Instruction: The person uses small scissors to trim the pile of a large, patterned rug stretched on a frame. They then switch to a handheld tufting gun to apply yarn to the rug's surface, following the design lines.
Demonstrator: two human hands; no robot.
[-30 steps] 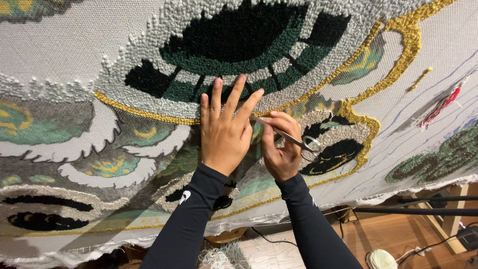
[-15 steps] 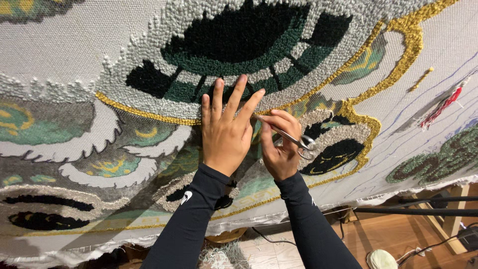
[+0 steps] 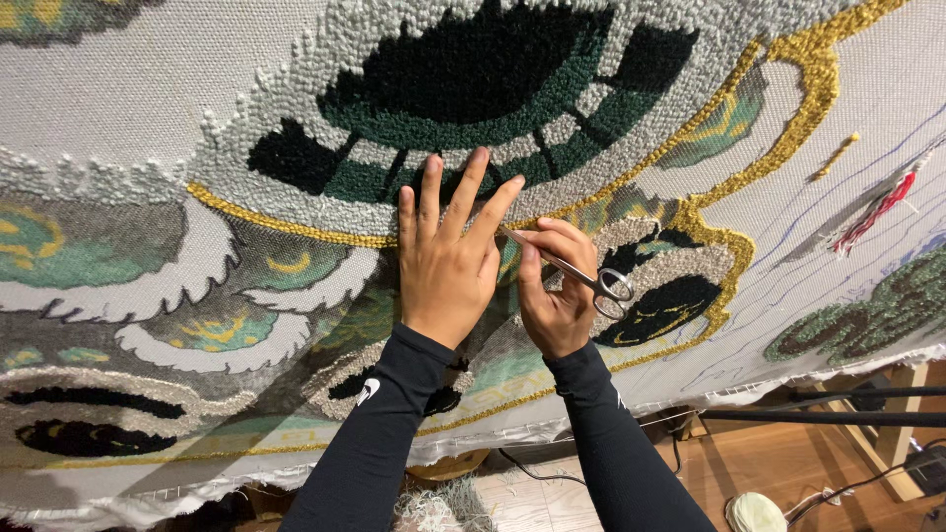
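Very little has changed over the last second: the left hand (image 3: 448, 261) stays pressed flat on the tufted rug (image 3: 197, 128), fingers spread and pointing up toward the dark green and black patch (image 3: 473, 89), and the right hand (image 3: 557, 296) stays just beside it, thumb side toward the left palm. The small metal scissors (image 3: 581, 278) have shifted only slightly; their tips remain at the pile right by the left index finger. That steadiness suggests fine trimming at one spot, with the flat hand bracing the cloth, rather than a move to a new area.

The right hand is closed on the scissors, thumb and fingers pinching the shanks near the blades, while the finger loops hang free to the hand's outer side. Whether the blades are parted cannot be told. The scissors' long axis runs diagonally, loops low and away from the left hand, tips up and toward it, close to the gold outline (image 3: 296, 225).
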